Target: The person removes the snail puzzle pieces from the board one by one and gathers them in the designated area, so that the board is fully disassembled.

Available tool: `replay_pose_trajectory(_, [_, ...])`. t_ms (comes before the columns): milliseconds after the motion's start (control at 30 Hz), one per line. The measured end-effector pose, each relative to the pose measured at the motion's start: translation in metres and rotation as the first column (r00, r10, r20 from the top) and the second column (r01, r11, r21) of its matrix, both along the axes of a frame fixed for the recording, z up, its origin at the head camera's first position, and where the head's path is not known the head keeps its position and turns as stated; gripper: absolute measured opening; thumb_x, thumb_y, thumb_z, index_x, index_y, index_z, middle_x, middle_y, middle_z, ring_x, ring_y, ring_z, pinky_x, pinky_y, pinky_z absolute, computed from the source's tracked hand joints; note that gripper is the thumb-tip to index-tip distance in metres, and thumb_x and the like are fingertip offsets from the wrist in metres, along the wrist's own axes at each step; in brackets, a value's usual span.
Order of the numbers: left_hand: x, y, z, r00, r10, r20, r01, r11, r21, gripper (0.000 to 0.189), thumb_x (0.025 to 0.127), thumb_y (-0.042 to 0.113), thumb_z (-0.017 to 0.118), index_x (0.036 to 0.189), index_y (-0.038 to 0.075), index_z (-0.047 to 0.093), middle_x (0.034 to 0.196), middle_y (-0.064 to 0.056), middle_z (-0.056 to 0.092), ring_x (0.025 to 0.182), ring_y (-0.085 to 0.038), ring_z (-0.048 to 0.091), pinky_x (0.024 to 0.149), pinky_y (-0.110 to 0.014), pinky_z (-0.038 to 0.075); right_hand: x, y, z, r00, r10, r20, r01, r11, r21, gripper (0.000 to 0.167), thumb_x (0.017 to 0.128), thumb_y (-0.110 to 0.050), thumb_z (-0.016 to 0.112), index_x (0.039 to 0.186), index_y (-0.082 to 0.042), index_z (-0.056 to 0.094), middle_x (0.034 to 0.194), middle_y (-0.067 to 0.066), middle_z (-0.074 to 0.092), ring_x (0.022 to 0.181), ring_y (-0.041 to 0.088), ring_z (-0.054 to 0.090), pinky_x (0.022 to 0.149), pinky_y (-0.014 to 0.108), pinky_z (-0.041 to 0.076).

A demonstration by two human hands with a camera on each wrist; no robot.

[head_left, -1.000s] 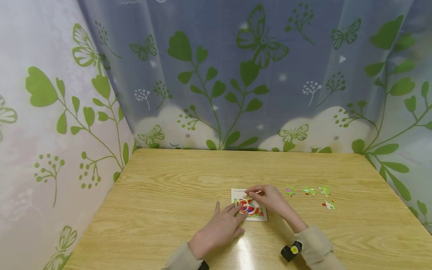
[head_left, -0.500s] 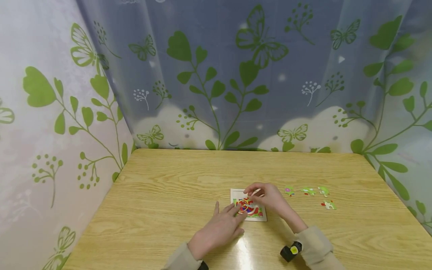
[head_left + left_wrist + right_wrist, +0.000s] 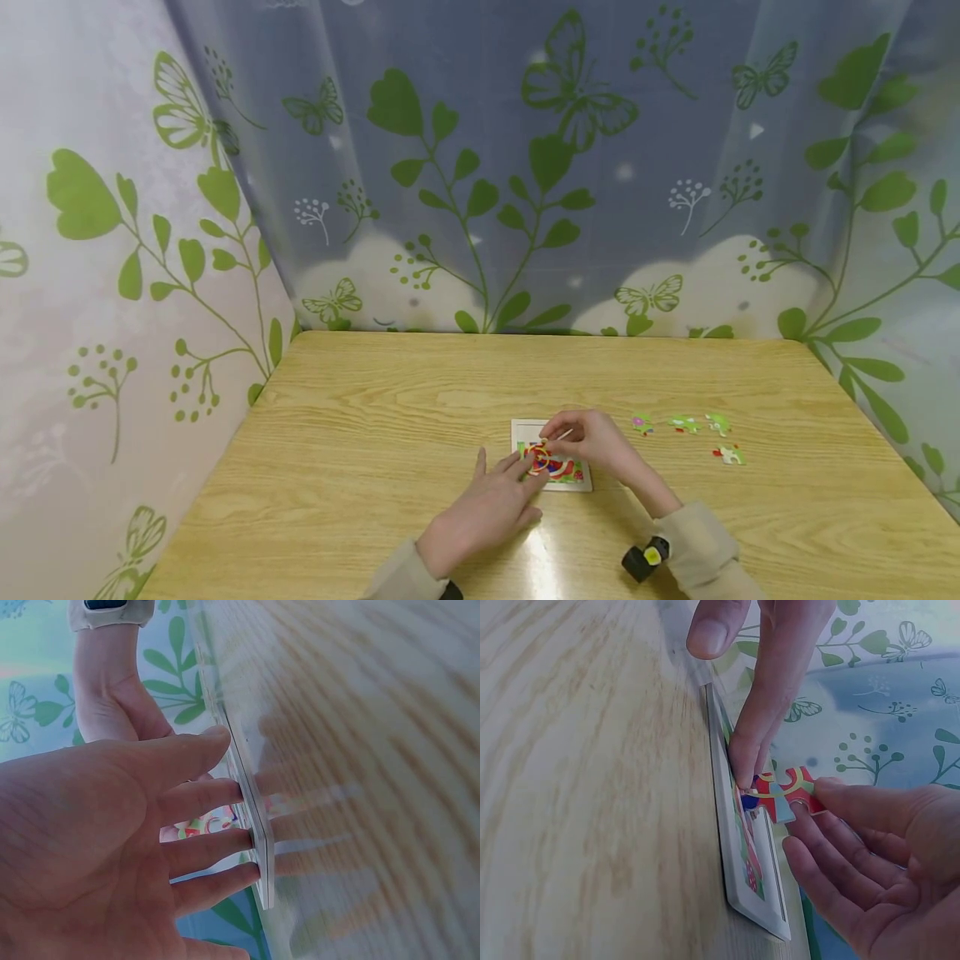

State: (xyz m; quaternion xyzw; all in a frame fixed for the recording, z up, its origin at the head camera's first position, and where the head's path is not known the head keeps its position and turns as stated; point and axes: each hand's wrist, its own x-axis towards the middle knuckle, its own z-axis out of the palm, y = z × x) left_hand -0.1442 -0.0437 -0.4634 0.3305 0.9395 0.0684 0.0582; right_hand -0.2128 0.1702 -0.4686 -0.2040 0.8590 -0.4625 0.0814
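Note:
A small jigsaw board [image 3: 528, 428] with a white frame and a red, green and blue picture lies on the table. My left hand [image 3: 487, 507] rests on its near left part, fingers straight and spread; in the left wrist view the fingertips [image 3: 247, 838] press at the board's edge. My right hand [image 3: 602, 446] pinches a jigsaw piece [image 3: 786, 796], red and light blue with a yellow curve, between thumb and fingers. That piece stands tilted up over the board, its lower end right by the left fingertips. Part of the picture is hidden under the hands.
To the right of the board lie several loose jigsaw pieces: a green one with a pink flower [image 3: 641, 425], two more green ones [image 3: 683, 424] [image 3: 717, 424], and a white-and-red one [image 3: 729, 454] nearer. A patterned curtain [image 3: 480, 250] hangs behind the wooden table [image 3: 390, 392].
The right fingers have shifted slightly over the board, and the piece between them now shows a pale edge tilted up. The left hand stays in place.

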Motion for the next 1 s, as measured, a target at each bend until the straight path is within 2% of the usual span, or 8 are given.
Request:
replay_pose_trajectory(267, [-0.0003,0.0002,-0.0017,1.0,-0.004,-0.013,0.004,1.0,-0.01,0.054,0.099,0.041,0.061,0.149,0.022,0.053,0.159,-0.007,0.041,0.145,-0.031,0.042,0.114,-0.069,0.028,-0.0005,-0.0003,-0.002,1.0,0.004,-0.029,-0.004,1.0,0.019,0.008,0.091,-0.008,0.075,0.098,-0.007,0.073,0.096,0.008,0.074,0.082,0.017,0.07,0.071,0.026,0.058])
replay_pose_trajectory(533, [-0.001,0.0012,-0.0005,1.0,-0.002,-0.007,0.001,1.0,-0.008,0.055,0.099,0.041,0.062,0.149,0.023,0.053,0.159,-0.006,0.041,0.145,-0.031,0.041,0.114,-0.069,0.028,0.0003,-0.0009,-0.0015,1.0,-0.001,0.017,0.001,1.0,-0.008,0.008,0.092,-0.005,0.072,0.099,-0.004,0.072,0.096,0.009,0.072,0.082,0.019,0.07,0.066,0.025,0.058])
replay_pose_trajectory(800, [-0.0006,0.001,-0.0007,1.0,-0.005,-0.023,0.005,1.0,-0.009,0.055,0.098,0.042,0.062,0.149,0.023,0.053,0.158,-0.007,0.043,0.144,-0.031,0.043,0.113,-0.069,0.03,-0.0016,0.0034,0.0011,0.999,-0.038,-0.019,0.039,0.999,0.023,0.01,0.093,-0.008,0.071,0.102,-0.005,0.074,0.098,0.01,0.074,0.082,0.018,0.07,0.066,0.026,0.057])
replay_pose_trajectory(1000, [-0.0001,0.0011,-0.0011,1.0,-0.005,-0.023,0.005,1.0,-0.003,0.053,0.099,0.04,0.062,0.148,0.023,0.054,0.158,-0.007,0.043,0.143,-0.032,0.043,0.113,-0.069,0.029,-0.0032,0.0084,0.0064,0.997,-0.073,-0.027,0.073,0.997,-0.01,0.014,0.094,-0.007,0.071,0.106,0.0,0.073,0.099,0.014,0.074,0.083,0.021,0.071,0.068,0.033,0.061])
